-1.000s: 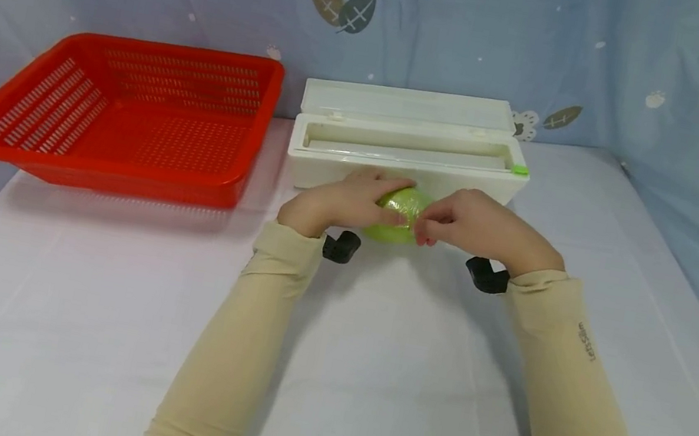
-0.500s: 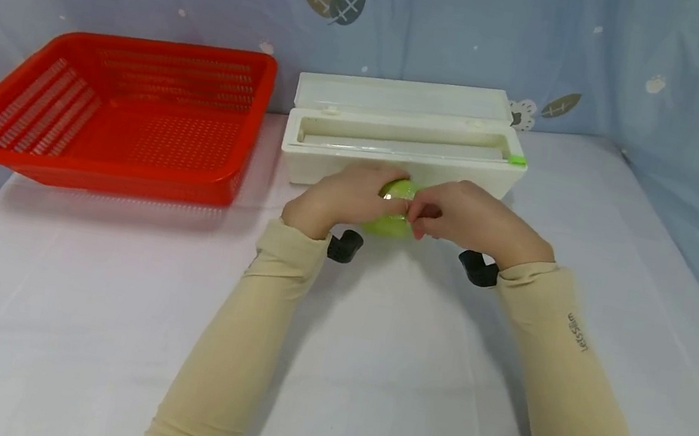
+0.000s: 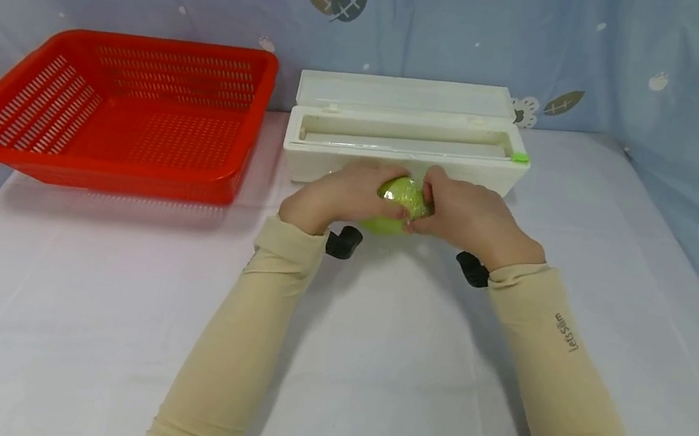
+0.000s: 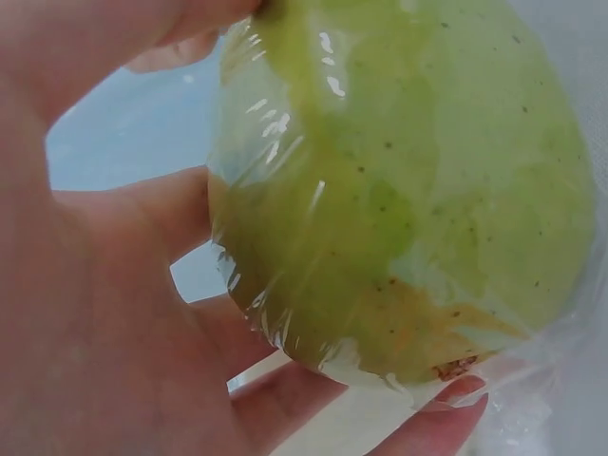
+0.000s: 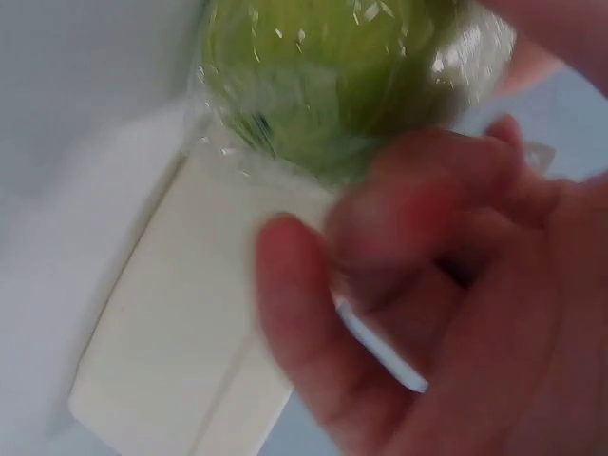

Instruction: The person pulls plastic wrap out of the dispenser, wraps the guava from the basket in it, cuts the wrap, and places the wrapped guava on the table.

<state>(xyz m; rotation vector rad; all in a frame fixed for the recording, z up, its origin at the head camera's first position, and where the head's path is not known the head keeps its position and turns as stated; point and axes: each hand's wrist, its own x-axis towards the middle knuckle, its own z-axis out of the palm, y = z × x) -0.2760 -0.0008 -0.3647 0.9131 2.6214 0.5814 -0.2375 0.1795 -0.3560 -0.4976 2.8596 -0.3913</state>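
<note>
A green pear [image 4: 408, 180] with small dark specks is wrapped in shiny clear cling film. It sits between both hands, just in front of the white box in the head view. My left hand [image 3: 353, 195] holds it from the left, thumb on the near side and fingers spread round the far side and end. From the right, my right hand [image 3: 472, 216] grips the pear, its thumb and forefinger at the film. In the right wrist view the other fingers [image 5: 294, 275] of that hand are curled below the fruit, and loose film bunches at the pear's edge.
Right behind the hands stands a long white box [image 3: 497, 175] with its lid [image 3: 406, 97] raised, a white roll [image 3: 404, 145] inside and a green tab [image 3: 519, 157] at its right end. A red plastic basket [image 3: 97, 175] is on the left. A patterned blue cloth [image 3: 440, 23] hangs behind.
My right hand has gone from pinching at the pear's near right side to spreading thumb and forefinger round its right side. The left hand keeps its hold; the view has shifted slightly.
</note>
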